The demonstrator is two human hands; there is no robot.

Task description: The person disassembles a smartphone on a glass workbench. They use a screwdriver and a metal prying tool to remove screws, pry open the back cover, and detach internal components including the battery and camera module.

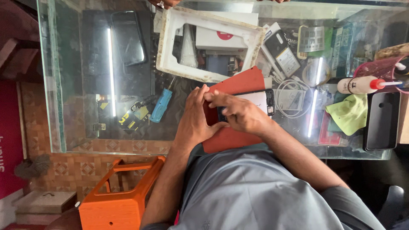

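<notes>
On the glass counter [72,85], two hands (left [194,121], right [240,113]) pinch one phone [260,101].

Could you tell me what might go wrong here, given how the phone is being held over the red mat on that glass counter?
1. Both hands, the left hand and right hand, press on the phone; uneven force could crack its panel.
2. The phone overhangs the red mat, so a slip might knock it onto the bare glass counter.
3. The white cable lies close by the phone and could snag a hand.
</notes>
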